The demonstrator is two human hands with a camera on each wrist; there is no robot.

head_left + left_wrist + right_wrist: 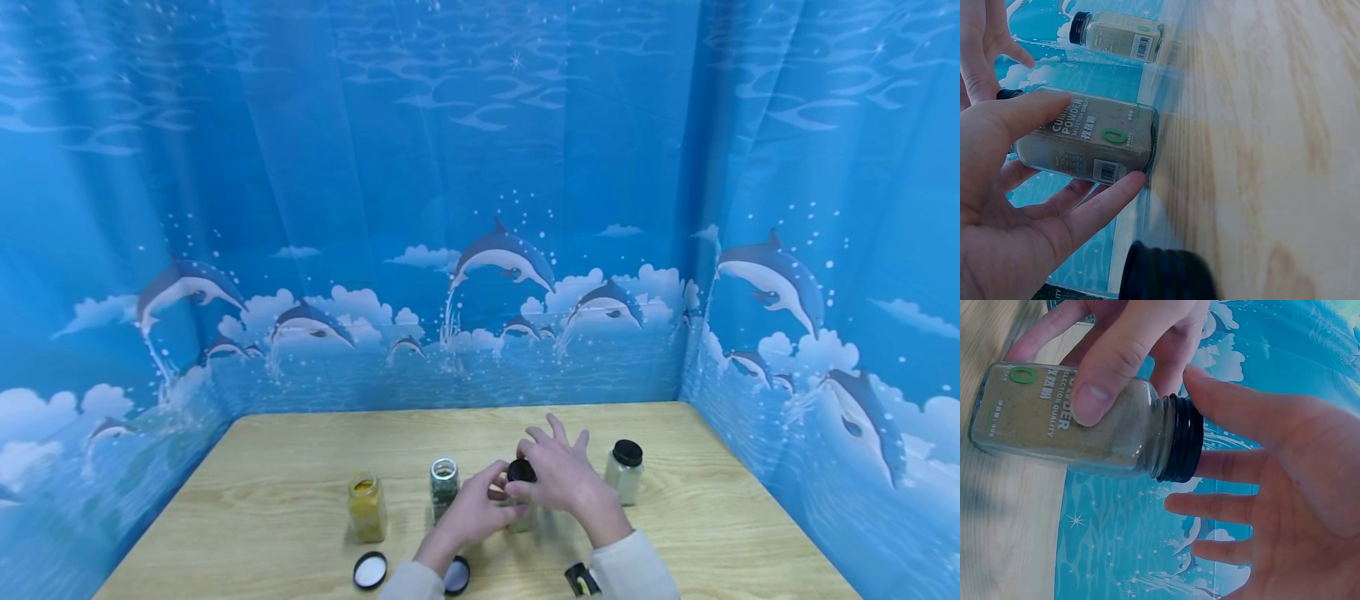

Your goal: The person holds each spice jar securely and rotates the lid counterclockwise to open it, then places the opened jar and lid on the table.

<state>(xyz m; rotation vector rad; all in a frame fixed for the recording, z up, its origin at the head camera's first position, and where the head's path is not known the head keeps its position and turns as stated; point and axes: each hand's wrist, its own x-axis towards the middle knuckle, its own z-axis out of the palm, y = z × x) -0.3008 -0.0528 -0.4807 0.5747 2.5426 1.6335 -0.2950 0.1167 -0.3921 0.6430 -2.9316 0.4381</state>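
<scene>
L hand's (476,508) fingers wrapped round cumin powder jar (1110,137); R hand's (558,479) thumb + index pinch its black lid (1189,440), other fingers spread. Jar approx. mid worktop (285,467), btwn uncapped dark-green jar (442,496) on L & capped jar (624,479) on R. Yellow-powder jar (367,512) farther L, uncapped; loose lid (370,572) just in front.

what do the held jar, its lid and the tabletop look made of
The held jar: probably clear glossy glass, see-through with bright glints. Its lid: black, low-sheen, ridged, likely plastic, though painted metal is possible. The tabletop: smooth pale wood or wood-look laminate, judging by its grain.
</scene>
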